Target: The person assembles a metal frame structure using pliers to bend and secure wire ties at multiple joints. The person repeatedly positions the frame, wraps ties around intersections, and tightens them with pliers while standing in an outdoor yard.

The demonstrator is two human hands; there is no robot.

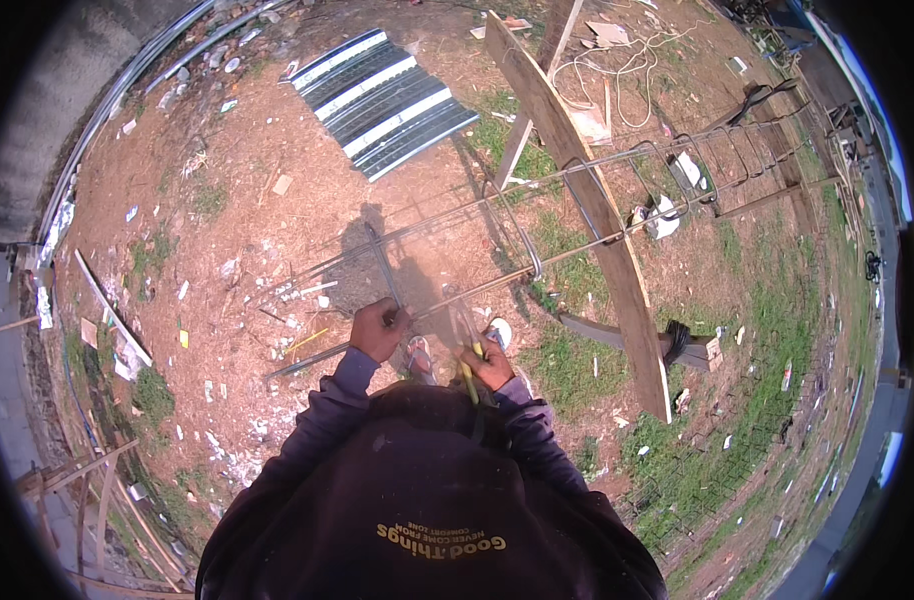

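A long rebar cage (573, 250) of thin steel rods and bent stirrups stretches from left of my hands to the far right. My left hand (378, 331) is closed at the near lower corner of a steel stirrup (382, 262), where the stirrup meets the near rod. What lies inside its fingers is partly hidden. Just to the right, my right hand (491, 366) grips yellow-handled pliers (470, 382), with their front end pointing away toward the near rod. The pliers' jaws are hard to make out against the bright ground.
A wooden plank (632, 300) crosses under the cage on the right, beside a lower timber piece (602, 333). Striped corrugated sheets (382, 105) lie on the dirt ahead. Pale cord (627, 85) coils at the far right. Scraps litter the ground around my feet (418, 352).
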